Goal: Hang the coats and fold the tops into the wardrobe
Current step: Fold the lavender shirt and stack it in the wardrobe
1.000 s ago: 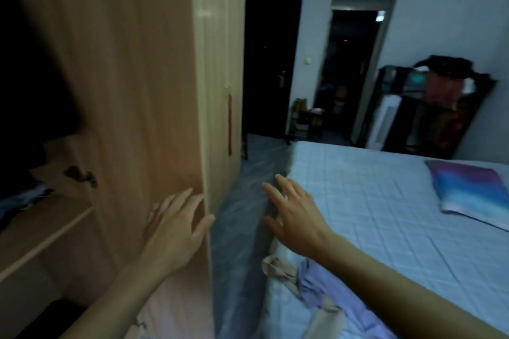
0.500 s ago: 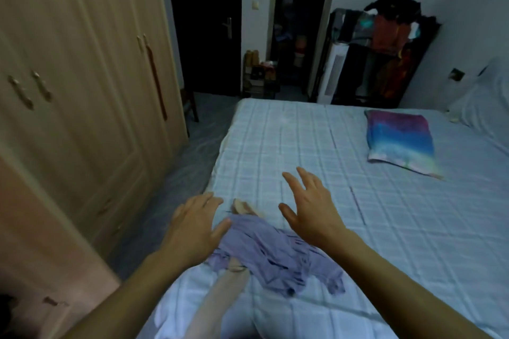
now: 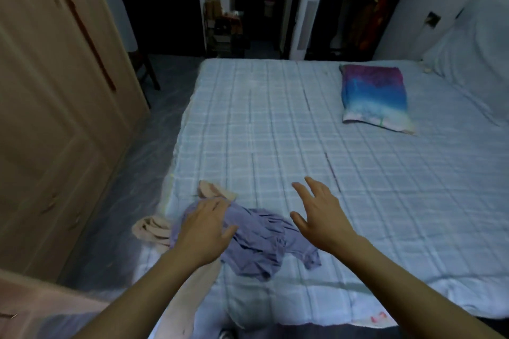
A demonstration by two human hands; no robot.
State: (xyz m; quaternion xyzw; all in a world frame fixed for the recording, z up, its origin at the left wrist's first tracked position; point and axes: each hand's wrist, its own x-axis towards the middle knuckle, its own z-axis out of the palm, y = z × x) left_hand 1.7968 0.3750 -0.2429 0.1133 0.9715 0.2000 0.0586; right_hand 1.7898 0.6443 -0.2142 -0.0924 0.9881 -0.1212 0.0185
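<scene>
Purple top [image 3: 257,243] under left hand [image 3: 205,228], right hand [image 3: 316,215] splayed

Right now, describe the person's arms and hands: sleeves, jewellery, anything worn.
Both arms are bare up to the frame's edge: no sleeve shows on the left forearm or right forearm. The left hand and right hand wear no gloves, and no watch, bracelet or ring is visible, though the light is dim.
</scene>
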